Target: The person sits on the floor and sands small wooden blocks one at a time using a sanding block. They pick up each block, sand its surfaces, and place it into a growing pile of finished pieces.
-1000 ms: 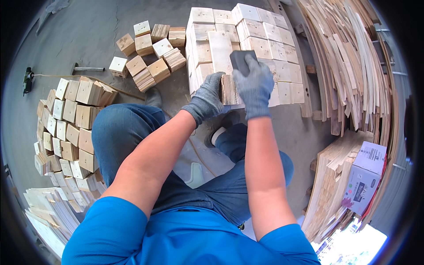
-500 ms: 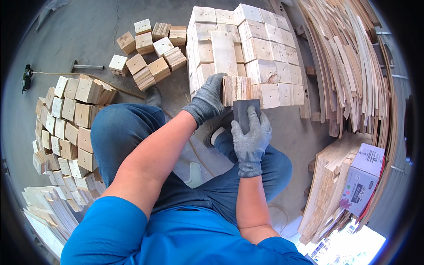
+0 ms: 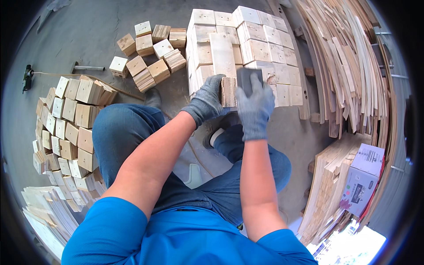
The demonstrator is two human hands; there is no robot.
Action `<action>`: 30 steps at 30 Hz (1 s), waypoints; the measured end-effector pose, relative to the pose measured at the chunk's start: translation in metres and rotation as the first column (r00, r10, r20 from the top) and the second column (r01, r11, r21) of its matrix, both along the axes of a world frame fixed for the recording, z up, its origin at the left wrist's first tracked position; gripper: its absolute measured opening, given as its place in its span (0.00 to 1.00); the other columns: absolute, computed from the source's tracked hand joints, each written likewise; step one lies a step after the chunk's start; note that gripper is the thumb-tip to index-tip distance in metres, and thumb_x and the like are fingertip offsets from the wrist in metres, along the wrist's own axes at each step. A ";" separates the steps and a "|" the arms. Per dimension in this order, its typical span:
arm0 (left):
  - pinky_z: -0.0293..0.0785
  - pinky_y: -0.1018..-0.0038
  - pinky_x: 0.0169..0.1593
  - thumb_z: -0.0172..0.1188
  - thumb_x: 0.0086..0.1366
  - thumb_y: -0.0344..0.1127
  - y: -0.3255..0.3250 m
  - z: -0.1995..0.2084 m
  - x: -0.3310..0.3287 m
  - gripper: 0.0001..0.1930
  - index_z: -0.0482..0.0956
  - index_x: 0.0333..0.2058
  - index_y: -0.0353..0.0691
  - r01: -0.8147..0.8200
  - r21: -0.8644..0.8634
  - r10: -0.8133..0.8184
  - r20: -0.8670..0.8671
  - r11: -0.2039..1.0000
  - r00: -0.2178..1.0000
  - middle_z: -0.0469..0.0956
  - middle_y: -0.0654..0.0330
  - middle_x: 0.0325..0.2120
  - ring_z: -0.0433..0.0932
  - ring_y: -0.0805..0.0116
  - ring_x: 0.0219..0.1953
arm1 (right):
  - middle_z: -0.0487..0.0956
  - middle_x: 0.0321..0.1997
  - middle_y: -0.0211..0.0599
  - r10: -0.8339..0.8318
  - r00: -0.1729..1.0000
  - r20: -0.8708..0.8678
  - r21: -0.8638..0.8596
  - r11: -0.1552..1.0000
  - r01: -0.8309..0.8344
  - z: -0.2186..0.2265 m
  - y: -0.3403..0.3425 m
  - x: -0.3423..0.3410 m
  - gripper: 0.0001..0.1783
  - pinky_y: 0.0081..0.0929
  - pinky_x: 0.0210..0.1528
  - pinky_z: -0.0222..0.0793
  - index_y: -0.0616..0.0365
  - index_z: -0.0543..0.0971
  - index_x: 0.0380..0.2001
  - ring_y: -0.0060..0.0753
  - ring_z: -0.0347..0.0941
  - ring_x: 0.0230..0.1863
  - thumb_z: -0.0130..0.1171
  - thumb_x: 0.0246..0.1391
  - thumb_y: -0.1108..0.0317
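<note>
My left hand [image 3: 206, 98], in a grey knit glove, grips the left side of a wooden block [image 3: 229, 92] made of thin layers, its rough edges facing me. My right hand [image 3: 256, 102], in a matching glove and a little blurred, holds a dark grey rectangular block [image 3: 244, 78] that looks like a sanding block. That dark block is at the right side of the layered block, whose right part it and the hand hide. A long pale board [image 3: 222, 53] lies on the stack of wooden blocks [image 3: 276, 55] just beyond my hands.
Loose wooden blocks [image 3: 159, 70] lie on the floor ahead to the left. More blocks are piled [image 3: 68, 110] by my left knee. A cord runs from a green-and-black tool [image 3: 27, 78]. Long wood strips [image 3: 344, 66] and a cardboard box [image 3: 362, 181] stand at right.
My right hand has moved forward with the dark grey block, from the near right corner of the layered block up along its right side. My left hand has stayed in place.
</note>
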State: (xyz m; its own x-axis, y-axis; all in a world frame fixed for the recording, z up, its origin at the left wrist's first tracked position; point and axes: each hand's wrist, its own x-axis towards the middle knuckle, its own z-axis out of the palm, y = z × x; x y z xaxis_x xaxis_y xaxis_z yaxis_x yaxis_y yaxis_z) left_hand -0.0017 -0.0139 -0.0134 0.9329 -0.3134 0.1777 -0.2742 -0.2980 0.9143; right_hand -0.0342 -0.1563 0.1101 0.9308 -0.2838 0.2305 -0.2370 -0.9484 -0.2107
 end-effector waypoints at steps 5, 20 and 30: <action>0.72 0.59 0.71 0.85 0.47 0.44 0.004 0.002 -0.001 0.52 0.65 0.69 0.40 0.016 -0.001 -0.015 0.036 1.000 0.999 0.71 0.44 0.60 0.74 0.44 0.63 | 0.77 0.64 0.57 0.027 1.000 -0.011 -0.047 0.999 -0.028 -0.006 0.002 -0.094 0.38 0.58 0.66 0.72 0.49 0.82 0.65 0.64 0.75 0.63 0.77 0.51 0.52; 0.71 0.58 0.71 0.89 0.45 0.52 -0.003 -0.002 0.001 0.57 0.64 0.69 0.39 0.022 -0.042 -0.022 0.014 0.999 1.000 0.70 0.43 0.60 0.74 0.45 0.63 | 0.79 0.62 0.57 -0.003 0.998 -0.059 -0.009 1.000 0.002 0.001 -0.001 0.052 0.38 0.56 0.63 0.75 0.45 0.82 0.66 0.63 0.79 0.60 0.76 0.52 0.49; 0.71 0.58 0.72 0.85 0.49 0.46 0.005 0.008 0.001 0.52 0.66 0.69 0.39 0.021 -0.001 -0.021 0.014 1.000 1.000 0.71 0.40 0.61 0.72 0.41 0.66 | 0.76 0.66 0.58 0.062 0.998 -0.014 0.010 0.998 -0.062 -0.006 0.012 -0.098 0.38 0.59 0.66 0.72 0.47 0.81 0.67 0.65 0.74 0.63 0.77 0.52 0.54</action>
